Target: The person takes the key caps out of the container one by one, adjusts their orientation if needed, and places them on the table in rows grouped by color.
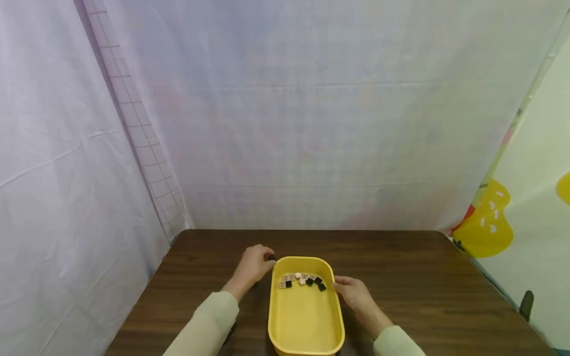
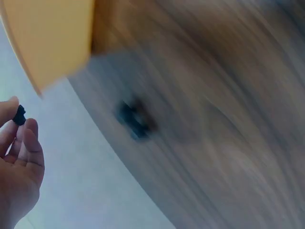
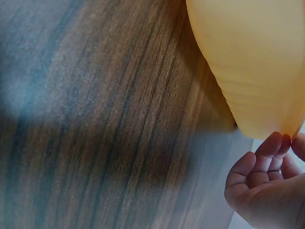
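Observation:
My left hand (image 1: 254, 267) pinches a small black piece (image 2: 20, 115) between thumb and fingertips, just outside the far left corner of a yellow plastic tub (image 1: 306, 321). Irregular edges show on the piece in the left wrist view. On the tub's right side, my right hand (image 1: 356, 296) grips the rim, its fingers (image 3: 268, 145) against the outer wall. Inside, near the far end, lie several small square tiles: black ones (image 1: 322, 287) and pale patterned ones (image 1: 286, 278).
A dark wood-grain table (image 1: 414, 282) carries the tub. A blurred dark object (image 2: 133, 120) lies on the table to the tub's left, partly hidden by my left sleeve in the head view. White curtains (image 1: 294, 123) hang behind the table and at its sides.

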### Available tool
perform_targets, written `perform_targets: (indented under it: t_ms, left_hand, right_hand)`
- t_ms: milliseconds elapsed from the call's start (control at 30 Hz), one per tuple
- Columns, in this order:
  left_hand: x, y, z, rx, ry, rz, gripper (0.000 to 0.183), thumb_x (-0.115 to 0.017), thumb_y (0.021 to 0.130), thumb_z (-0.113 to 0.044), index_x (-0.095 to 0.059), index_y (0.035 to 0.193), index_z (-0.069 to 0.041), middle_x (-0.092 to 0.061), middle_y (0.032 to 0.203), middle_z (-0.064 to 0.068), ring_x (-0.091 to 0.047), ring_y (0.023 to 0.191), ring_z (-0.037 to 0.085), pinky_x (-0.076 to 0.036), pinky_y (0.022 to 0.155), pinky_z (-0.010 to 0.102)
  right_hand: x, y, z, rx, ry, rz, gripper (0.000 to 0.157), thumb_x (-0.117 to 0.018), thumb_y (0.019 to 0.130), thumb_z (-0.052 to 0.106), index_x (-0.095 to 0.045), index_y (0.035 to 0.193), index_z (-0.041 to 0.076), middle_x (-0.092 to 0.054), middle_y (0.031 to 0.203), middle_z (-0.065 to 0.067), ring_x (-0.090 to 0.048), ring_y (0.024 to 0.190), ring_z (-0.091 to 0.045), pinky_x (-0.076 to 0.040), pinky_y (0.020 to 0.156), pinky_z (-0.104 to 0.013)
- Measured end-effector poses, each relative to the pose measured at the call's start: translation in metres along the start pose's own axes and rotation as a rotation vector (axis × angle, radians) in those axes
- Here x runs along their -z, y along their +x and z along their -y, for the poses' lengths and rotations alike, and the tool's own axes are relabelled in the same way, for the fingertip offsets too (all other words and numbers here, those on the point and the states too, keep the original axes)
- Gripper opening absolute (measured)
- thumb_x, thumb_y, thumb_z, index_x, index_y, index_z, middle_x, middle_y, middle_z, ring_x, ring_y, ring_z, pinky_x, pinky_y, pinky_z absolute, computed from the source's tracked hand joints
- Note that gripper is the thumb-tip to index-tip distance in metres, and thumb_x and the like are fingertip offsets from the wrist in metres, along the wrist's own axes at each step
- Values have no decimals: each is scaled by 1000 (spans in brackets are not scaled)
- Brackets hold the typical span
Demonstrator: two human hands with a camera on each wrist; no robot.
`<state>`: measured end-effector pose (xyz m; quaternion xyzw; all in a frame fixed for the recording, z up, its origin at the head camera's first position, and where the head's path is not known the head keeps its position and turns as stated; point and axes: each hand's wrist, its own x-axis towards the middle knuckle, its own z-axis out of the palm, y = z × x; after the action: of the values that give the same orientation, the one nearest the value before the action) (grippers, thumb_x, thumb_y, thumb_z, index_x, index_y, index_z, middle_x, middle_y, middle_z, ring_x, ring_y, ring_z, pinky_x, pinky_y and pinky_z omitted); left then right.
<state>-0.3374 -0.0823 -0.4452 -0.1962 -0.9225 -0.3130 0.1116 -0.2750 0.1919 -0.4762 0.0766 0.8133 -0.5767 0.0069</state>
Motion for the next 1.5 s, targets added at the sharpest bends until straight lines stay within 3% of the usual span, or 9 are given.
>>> perform_targets:
  t_ms: [100, 300, 533, 900, 1167, 1500]
  left_hand:
    - [12, -7, 23, 27, 8, -31, 21, -75, 88, -10, -72, 108, -3, -67, 95, 7, -62, 86, 23, -52, 75, 41]
    - [25, -20, 61, 101, 46, -24, 25, -76, 86, -6, -70, 108, 2, -68, 94, 10, -64, 89, 28, -53, 77, 45]
    - [28, -29, 84, 81, 123, 13, 17, -78, 78, 0, -72, 94, 1, -66, 80, 7, -62, 78, 26, -52, 73, 42]
    - [20, -35, 91, 94, 82, 83, 16, -78, 74, 2, -71, 87, -4, -63, 80, 5, -59, 77, 21, -50, 74, 42]
    - [14, -37, 90, 100, 74, 114, 18, -79, 71, 3, -72, 87, -4, -65, 77, 2, -60, 74, 19, -51, 73, 39]
    - [13, -39, 91, 37, 63, 108, 23, -79, 71, 3, -72, 93, -1, -64, 79, 4, -60, 76, 22, -51, 73, 41]
  right_hand:
    - [0, 1, -1, 10, -4, -7, 36, -61, 94, 12, -63, 123, -9, -66, 116, -23, -60, 101, -30, -47, 73, -38]
    - [0, 2, -1, 28, -2, -5, 36, -61, 94, 11, -62, 122, -12, -64, 118, -27, -59, 108, -36, -47, 89, -49]
    - [-1, 2, -1, 11, -3, -8, 36, -62, 94, 12, -63, 122, -11, -64, 119, -27, -59, 108, -37, -47, 87, -51]
    - [-1, 2, -2, 3, -8, -11, 37, -62, 94, 12, -63, 123, -10, -64, 120, -27, -60, 106, -35, -49, 82, -46]
    - [-1, 0, 0, 32, -15, -13, 36, -61, 94, 10, -62, 122, -13, -64, 118, -27, -59, 109, -38, -45, 94, -53]
    - [0, 0, 0, 7, -30, -11, 37, -61, 94, 13, -63, 124, -10, -63, 122, -27, -59, 109, -37, -48, 86, -49]
